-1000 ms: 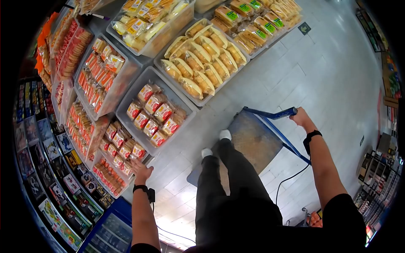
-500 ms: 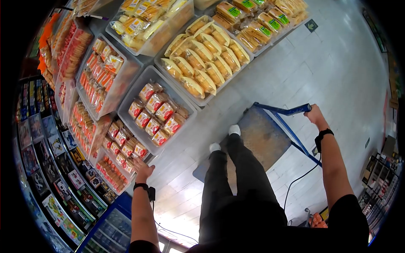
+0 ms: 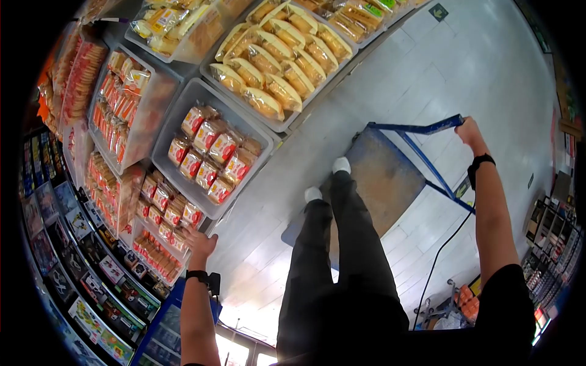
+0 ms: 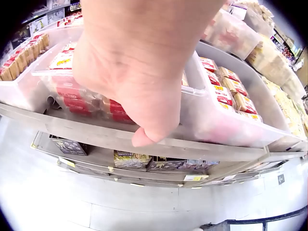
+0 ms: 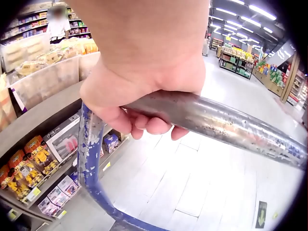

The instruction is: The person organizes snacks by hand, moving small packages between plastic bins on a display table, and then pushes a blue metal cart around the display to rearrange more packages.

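Head view. The right hand [image 3: 473, 135] grasps the end of a blue handle [image 3: 427, 129], which rises from a flatbed cart; the cart's scuffed platform [image 3: 390, 186] lies right of the bread display, overlapped by 2 trousered legs [image 3: 360, 238]. The left hand [image 3: 200, 245] lies at the near edge of a translucent bin [image 3: 206, 222] of packaged slices [image 3: 162, 198] with red labels; its fingers are extended and released, the thumb apart. Adjacent is a grey bin [image 3: 194, 94] of similar packs, followed by wrapped rolls [image 3: 265, 61].

Left wrist view. The left hand covers much of the field. Only its thumb shows clearly, in front of a shelf ledge [image 4: 96, 134]; whether the hidden fingertips touch the bin cannot be told. Boxes [image 4: 132, 160] stand on the lower shelf.

Right wrist view. The fingers are curled around the handle, here worn to bare metal. A chipped blue upright [image 5: 90, 149] descends beside the hand. A boxed item [image 5: 65, 138] occupies a shelf at left; 1 person in white [image 5: 58, 28] stands beyond the bread.
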`<state>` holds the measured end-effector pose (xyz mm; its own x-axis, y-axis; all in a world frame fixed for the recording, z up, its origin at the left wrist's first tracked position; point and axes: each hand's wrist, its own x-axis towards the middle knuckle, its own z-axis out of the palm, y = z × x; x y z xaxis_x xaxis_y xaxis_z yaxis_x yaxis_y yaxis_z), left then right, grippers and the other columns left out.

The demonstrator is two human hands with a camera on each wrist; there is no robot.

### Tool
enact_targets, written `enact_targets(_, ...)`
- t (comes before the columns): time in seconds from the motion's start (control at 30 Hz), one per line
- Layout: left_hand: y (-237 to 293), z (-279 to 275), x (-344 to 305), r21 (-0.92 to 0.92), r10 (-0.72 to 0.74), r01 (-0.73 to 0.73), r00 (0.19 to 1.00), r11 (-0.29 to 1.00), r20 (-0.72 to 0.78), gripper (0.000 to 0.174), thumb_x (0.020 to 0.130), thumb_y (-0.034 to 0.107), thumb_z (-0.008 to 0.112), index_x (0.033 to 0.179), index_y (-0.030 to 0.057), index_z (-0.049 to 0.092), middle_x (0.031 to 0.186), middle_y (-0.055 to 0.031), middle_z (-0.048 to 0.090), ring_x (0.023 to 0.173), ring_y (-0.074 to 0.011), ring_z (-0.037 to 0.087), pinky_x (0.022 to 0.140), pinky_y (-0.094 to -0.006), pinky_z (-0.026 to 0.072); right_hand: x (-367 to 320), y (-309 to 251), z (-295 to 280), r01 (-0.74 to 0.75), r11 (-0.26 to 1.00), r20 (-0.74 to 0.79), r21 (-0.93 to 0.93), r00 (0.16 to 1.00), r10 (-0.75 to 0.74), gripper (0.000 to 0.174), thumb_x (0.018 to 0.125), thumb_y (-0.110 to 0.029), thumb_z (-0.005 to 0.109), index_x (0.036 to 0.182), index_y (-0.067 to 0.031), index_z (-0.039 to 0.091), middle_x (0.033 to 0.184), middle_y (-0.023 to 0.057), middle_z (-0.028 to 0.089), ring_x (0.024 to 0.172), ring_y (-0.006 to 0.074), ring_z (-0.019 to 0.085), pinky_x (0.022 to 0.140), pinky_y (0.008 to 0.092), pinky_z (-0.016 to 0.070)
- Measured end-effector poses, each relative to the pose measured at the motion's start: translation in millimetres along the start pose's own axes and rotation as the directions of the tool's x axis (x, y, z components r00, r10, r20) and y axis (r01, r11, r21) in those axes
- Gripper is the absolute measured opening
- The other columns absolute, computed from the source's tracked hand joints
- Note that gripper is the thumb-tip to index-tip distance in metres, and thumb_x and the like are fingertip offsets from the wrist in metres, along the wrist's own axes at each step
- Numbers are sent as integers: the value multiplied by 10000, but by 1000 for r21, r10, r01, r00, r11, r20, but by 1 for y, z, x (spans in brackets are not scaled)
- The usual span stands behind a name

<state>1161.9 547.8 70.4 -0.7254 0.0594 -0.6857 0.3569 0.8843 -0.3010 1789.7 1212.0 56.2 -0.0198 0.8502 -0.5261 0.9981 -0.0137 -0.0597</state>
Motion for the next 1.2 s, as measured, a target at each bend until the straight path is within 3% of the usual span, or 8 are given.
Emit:
enact_targets(0.17,-9,7,10,-44,80,-82,996,996,-44,1222,746,354,780,1546,-54,-49,1603,-356,-36,1506,-494,-3,1201,-596,42,-8,-13,-1,-65,998,-123,8,990,65,297,761,-114,529,864,137,651,779,321,681,666,425,705,619,444,563)
enact_targets(0.27,-22,19,10,-15,164,-169,969,985,-185,1247,721,325,792,1541,-58,-66,1599,-357,-11,1492,-510,44,1191,-600,84,2,-10,0,-108,993,-34,-52,994,106,308,758,-105,513,874,144,654,789,322,685,669,419,710,617,452,568)
enact_targets(0.37,-19,30,10,-1,180,-188,940,982,-291,1228,703,270,793,1540,-49,-47,1600,-352,-1,1482,-517,79,1184,-603,109,-9,-17,9,-49,998,-218,-43,975,38,326,756,-113,516,901,144,657,817,332,684,703,429,711,645,453,576)
enact_targets(0.53,-21,36,9,-55,237,-275,899,960,-368,1132,718,252,747,1535,-45,22,1568,-412,27,1479,-544,55,1169,-646,81,-31,-35,25,-23,989,-212,-147,977,-9,370,764,-163,537,961,122,668,916,340,687,883,477,684,805,491,557)
enact_targets(0.67,-20,51,12,41,248,-264,825,964,-508,1142,710,286,770,1534,-56,56,1561,-406,97,1443,-531,184,1167,-615,143,-62,-47,59,55,968,-264,-244,957,-121,382,764,-220,562,971,69,700,1001,331,681,990,489,654,913,516,523)
enact_targets(0.8,-17,42,4,49,245,-251,853,967,-461,1155,701,328,777,1535,-68,83,1553,-388,172,1389,-527,293,1152,-622,197,-130,-91,85,67,973,-223,-220,968,-117,363,767,-242,569,976,18,713,1010,285,693,1002,474,654,907,513,530)
enact_targets(1.0,-22,51,21,-7,199,-212,927,977,-318,1236,716,472,752,1560,-65,26,1589,-401,67,1482,-566,76,1200,-642,74,-200,-112,131,211,942,-202,-261,942,-267,293,739,-258,639,935,-47,692,921,241,704,904,446,677,819,525,557)
enact_targets(1.2,-12,12,3,-174,159,-172,984,970,-82,1254,732,531,736,1593,28,-25,1602,-393,-37,1492,-561,1,1214,-606,7,-209,-102,137,176,976,-230,-132,952,-203,247,675,-162,688,890,-42,681,890,232,708,901,426,684,817,505,559)
